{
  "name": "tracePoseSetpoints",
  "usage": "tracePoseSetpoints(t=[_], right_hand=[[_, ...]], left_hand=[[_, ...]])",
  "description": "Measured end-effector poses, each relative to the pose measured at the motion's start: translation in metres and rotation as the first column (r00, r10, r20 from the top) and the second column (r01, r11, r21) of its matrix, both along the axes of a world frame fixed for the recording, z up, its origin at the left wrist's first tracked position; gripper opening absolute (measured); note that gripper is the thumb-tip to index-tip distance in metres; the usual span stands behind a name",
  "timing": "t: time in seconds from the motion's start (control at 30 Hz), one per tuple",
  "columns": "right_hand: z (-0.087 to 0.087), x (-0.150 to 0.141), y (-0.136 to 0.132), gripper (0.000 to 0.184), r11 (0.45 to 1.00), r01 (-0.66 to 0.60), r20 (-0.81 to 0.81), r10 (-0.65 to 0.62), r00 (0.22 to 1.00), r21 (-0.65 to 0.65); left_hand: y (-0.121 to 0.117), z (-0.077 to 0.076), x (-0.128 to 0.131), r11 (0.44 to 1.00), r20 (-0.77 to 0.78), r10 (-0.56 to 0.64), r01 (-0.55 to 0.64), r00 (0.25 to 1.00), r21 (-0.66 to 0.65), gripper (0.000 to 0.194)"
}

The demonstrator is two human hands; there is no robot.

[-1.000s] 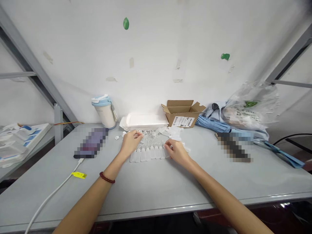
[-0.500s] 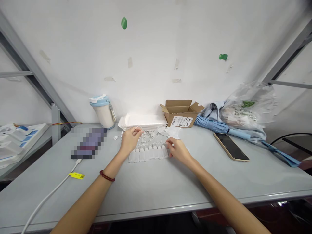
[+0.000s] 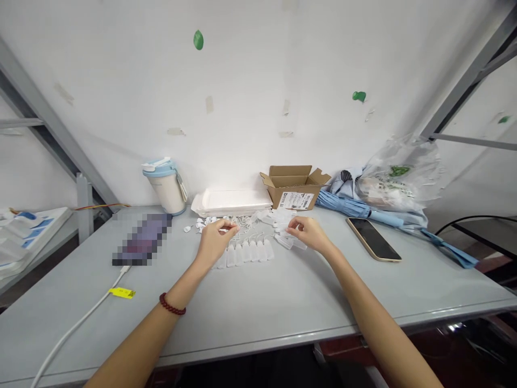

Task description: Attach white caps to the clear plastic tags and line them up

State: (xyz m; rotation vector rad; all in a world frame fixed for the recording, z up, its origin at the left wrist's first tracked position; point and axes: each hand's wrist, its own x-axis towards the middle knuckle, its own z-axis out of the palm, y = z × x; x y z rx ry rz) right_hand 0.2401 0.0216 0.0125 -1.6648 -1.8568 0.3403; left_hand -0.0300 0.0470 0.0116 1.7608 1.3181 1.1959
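My left hand [image 3: 218, 240] hovers over the left end of a row of small clear plastic sleeves [image 3: 249, 251] with thin white strings at their tops. Its thumb and forefinger are pinched together; what lies between the tips is too small to make out. To the right, my right hand [image 3: 309, 233] has its fingers closed at a loose heap of clear plastic sleeves [image 3: 284, 241], gripping one at the near side. Tangled white strings [image 3: 244, 221] lie behind the row. Several small white pieces [image 3: 205, 221] are scattered beyond my left hand.
Behind stand a stack of white trays [image 3: 234, 202], an open cardboard box [image 3: 293, 188] and a tumbler [image 3: 165, 186]. Phones [image 3: 374, 238] lie on either side, the left one pixelated, with a white cable [image 3: 76, 326]. A blue umbrella [image 3: 355, 207] and plastic bag [image 3: 404, 178] are at right.
My right hand has moved from the row's right end rightward to the loose clear sleeves. My left hand has lowered slightly, still pinched. The view has shifted a little.
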Motion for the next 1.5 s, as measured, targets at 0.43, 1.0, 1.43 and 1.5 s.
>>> tracePoseSetpoints(t=[0.43, 1.0, 1.43, 1.5], right_hand=[[0.003, -0.022, -0.013, 0.016, 0.978, -0.193, 0.214, 0.207, 0.955, -0.083], [-0.001, -0.053, -0.022, 0.019, 0.945, -0.267, -0.189, 0.302, 0.935, 0.188], [-0.001, -0.064, -0.031, 0.020, 0.930, -0.290, -0.204, 0.336, 0.920, 0.226], [-0.002, -0.065, -0.032, 0.021, 0.925, -0.292, -0.200, 0.342, 0.918, 0.241]], left_hand=[[-0.015, 0.006, 0.017, 0.998, -0.067, -0.054, 0.054, 0.996, 0.006, 0.019], [-0.022, 0.005, 0.028, 0.960, 0.295, -0.215, 0.257, 0.931, -0.109, 0.018], [-0.030, 0.009, 0.032, 0.937, 0.317, -0.228, 0.296, 0.920, -0.185, 0.025], [-0.029, 0.009, 0.032, 0.945, 0.285, -0.228, 0.282, 0.931, -0.165, 0.024]])
